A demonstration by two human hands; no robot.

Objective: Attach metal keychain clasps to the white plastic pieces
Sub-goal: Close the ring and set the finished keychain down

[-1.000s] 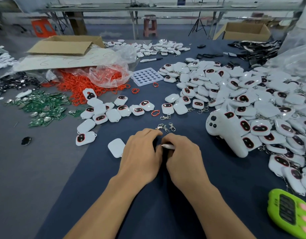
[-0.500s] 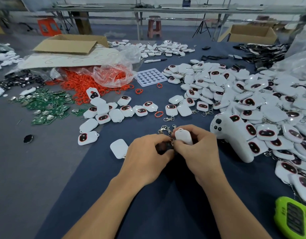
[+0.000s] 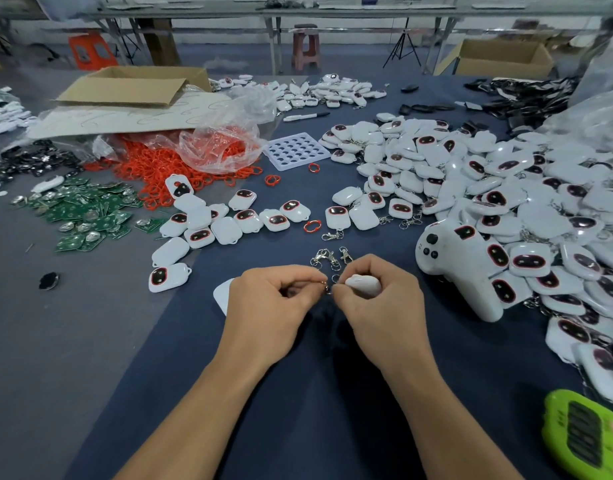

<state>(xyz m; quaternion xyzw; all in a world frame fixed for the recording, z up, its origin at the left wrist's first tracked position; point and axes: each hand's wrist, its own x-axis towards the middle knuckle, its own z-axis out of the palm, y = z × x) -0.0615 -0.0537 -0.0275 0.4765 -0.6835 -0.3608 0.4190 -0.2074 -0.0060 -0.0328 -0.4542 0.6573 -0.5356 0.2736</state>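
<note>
The white plastic piece (image 3: 364,284) sat just above the dark blue table cloth (image 3: 298,393), near the middle of the view. It was gripped in the curled fingers of the right hand (image 3: 384,306) with its rounded back up. Touching its left end was a small metal clasp (image 3: 327,285), pinched between thumb and forefinger of the left hand (image 3: 274,303), whose other fingers were curled under. Whether the ring had entered the piece's loop could not be told, as the join was too small to see. The likeliest slip, as I judge it, was the ring springing off the loop if the pinch loosened. The clasp could also drop among the spare clasps (image 3: 327,258) lying just beyond the fingertips and tangle there. Too hard a twist might also strain the thin loop. Another white piece (image 3: 221,295) lay partly hidden beside the left hand. A loose cluster of pieces (image 3: 229,223) lay further left, and a large heap of pieces (image 3: 506,188) spread to the right.
</note>
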